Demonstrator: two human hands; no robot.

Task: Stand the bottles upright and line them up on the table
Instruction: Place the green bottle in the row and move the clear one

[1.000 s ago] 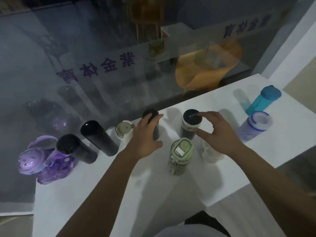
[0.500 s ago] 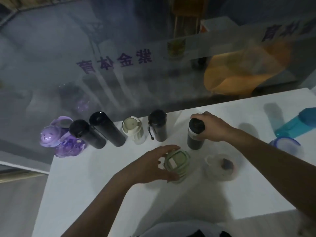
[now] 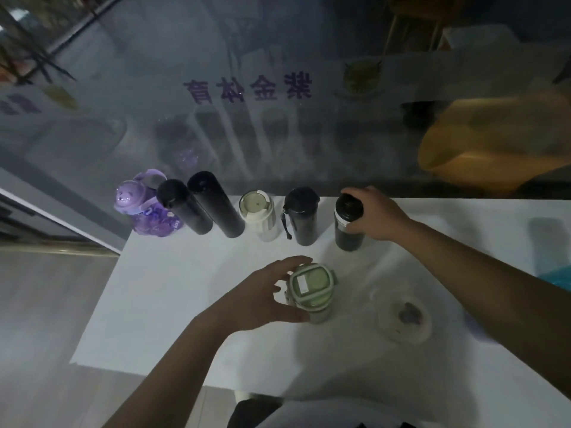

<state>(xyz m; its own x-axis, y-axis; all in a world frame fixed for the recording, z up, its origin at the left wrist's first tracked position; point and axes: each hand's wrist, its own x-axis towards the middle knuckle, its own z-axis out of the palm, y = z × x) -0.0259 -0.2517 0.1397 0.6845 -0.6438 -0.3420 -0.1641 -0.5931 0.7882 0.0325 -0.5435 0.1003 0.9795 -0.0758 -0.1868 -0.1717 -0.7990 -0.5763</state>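
Five bottles stand upright in a row along the far edge of the white table (image 3: pixel 173 304): a purple one (image 3: pixel 140 208), two black flasks (image 3: pixel 182 208) (image 3: pixel 216 205), a cream one (image 3: pixel 258 216) and a black one with a strap (image 3: pixel 301 216). My right hand (image 3: pixel 375 213) grips the top of a black bottle with a white band (image 3: pixel 347 230), upright at the row's right end. Nearer to me, my left hand (image 3: pixel 262 298) wraps around a green-lidded bottle (image 3: pixel 312 288), also upright. A clear bottle (image 3: pixel 404 316) stands to its right.
A glass wall with purple lettering rises right behind the row. A teal bottle (image 3: pixel 556 278) shows partly at the right edge behind my right forearm. The table's left edge (image 3: pixel 102 304) drops to the floor.
My left hand left the black strap bottle and came back to the green-lidded bottle. My right hand closed on the white-banded black bottle and set it beside the row.
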